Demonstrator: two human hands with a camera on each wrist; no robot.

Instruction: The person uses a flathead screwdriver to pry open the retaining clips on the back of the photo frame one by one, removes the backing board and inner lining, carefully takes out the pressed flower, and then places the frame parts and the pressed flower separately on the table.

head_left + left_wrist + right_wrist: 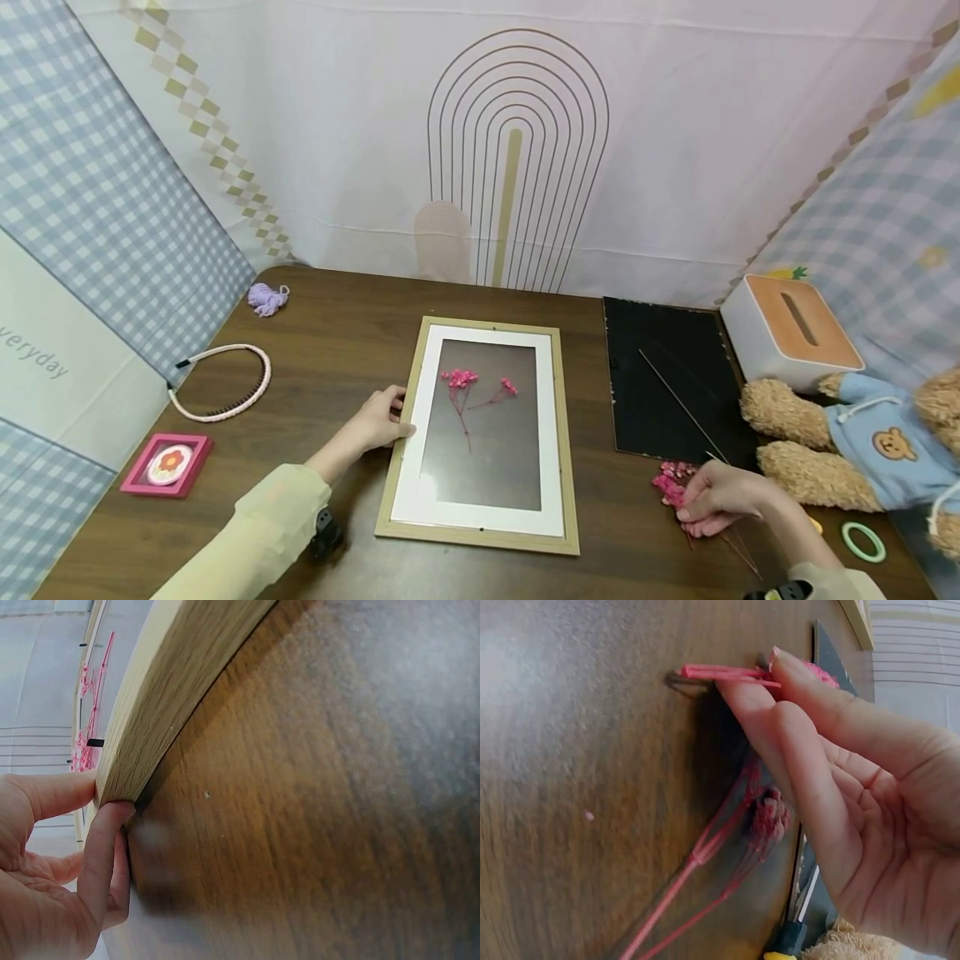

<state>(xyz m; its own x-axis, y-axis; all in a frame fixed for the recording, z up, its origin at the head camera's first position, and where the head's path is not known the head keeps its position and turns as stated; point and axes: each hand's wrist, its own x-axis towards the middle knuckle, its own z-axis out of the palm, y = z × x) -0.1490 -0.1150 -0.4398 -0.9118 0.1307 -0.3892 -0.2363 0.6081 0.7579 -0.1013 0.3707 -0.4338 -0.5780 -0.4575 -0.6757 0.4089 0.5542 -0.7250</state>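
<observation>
A light wood picture frame (566, 467) with a white mat lies on the table, and two pink dried flower sprigs (462, 379) rest inside its grey window. My left hand (378, 419) grips the frame's left edge; in the left wrist view its thumb and fingers meet the wooden side (142, 712). Low on the right, my right hand (712, 498) pinches a pink dried flower (667, 482). In the right wrist view its short stem (712, 673) sticks out between thumb and forefinger. More pink sprigs (697, 859) lie on the table beneath that hand.
Beyond the right hand lie a black board (660, 375) with a thin rod on it, a tissue box (795, 325), a teddy bear (877, 442) and a green ring (862, 542). At left are purple yarn (266, 298), a headband (225, 412) and a pink box (198, 467).
</observation>
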